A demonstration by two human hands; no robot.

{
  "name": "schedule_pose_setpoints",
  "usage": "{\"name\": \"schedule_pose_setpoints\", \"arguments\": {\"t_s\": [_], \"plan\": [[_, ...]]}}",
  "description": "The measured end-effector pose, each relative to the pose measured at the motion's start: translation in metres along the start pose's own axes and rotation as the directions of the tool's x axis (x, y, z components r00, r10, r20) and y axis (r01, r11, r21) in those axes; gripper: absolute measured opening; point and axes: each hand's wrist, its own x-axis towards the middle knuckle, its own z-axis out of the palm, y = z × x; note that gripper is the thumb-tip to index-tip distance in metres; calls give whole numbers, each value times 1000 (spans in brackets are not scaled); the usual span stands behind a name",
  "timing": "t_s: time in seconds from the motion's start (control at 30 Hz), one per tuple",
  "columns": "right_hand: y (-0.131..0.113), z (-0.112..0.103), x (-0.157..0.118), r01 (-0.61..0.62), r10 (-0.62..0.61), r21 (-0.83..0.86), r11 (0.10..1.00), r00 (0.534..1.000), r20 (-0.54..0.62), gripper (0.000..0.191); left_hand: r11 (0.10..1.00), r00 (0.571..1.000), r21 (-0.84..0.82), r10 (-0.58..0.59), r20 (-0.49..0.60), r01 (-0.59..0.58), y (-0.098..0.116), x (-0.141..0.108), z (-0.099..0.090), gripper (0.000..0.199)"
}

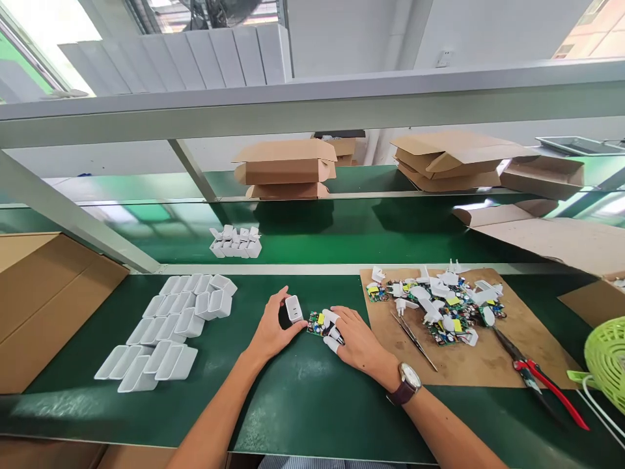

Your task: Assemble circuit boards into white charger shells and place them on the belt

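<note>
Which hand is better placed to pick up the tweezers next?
Probably the right hand: nearer the tweezers, though its fingers are at the circuit board; the left hand holds a white housing.

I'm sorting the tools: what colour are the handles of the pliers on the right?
The pliers' handles are red and black, best seen in the head view.

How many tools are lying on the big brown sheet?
2. The tweezers lie in front of the messy pile, towards its left; the red-handled pliers are on its right, handles poking off the brown sheet. Others could hide underneath.
</note>
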Motion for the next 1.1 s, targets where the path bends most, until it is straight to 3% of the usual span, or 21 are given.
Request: {"name": "schedule_pose_setpoints", "arguments": {"t_s": [0.1, 0.17, 0.27, 0.33, 0.43, 0.67, 0.9, 1.1], "plan": [[0, 3, 2, 14, -10, 62, 998, 998, -64, 46, 999, 999, 2, -36, -3, 36, -2, 2, 2, 73], [-3, 1, 5, 36, -20, 90, 995, 984, -177, 51, 999, 1000, -13, -30, 0, 30, -2, 2, 2, 72], [-10, -5, 7, 86, -36, 112, 990, 921, -387, 58, 998, 998, -22, 57, 18, -56, -1, -1, 2, 69], [-15, -9, 7, 127, -66, 107, 986, 890, -452, 64, 986, 986, -17, 166, 25, -166, 1, -3, 3, 68], [-20, -10, 6, 188, -148, 46, 981, 884, -444, 70, 948, 947, 10, 319, 30, -319, 6, -5, 5, 63], [-26, -8, 5, 221, -232, -73, 972, 885, -404, 74, 884, 886, 68, 462, 34, -463, 11, -5, 5, 62], [-26, -8, 6, 225, -247, -103, 969, 885, -395, 76, 843, 847, 106, 531, 2, -528, 9, -4, 7, 70], [-25, -8, 6, 213, -241, -115, 970, 902, -358, 72, 840, 847, 120, 531, 10, -528, 9, -3, 7, 70]]}}
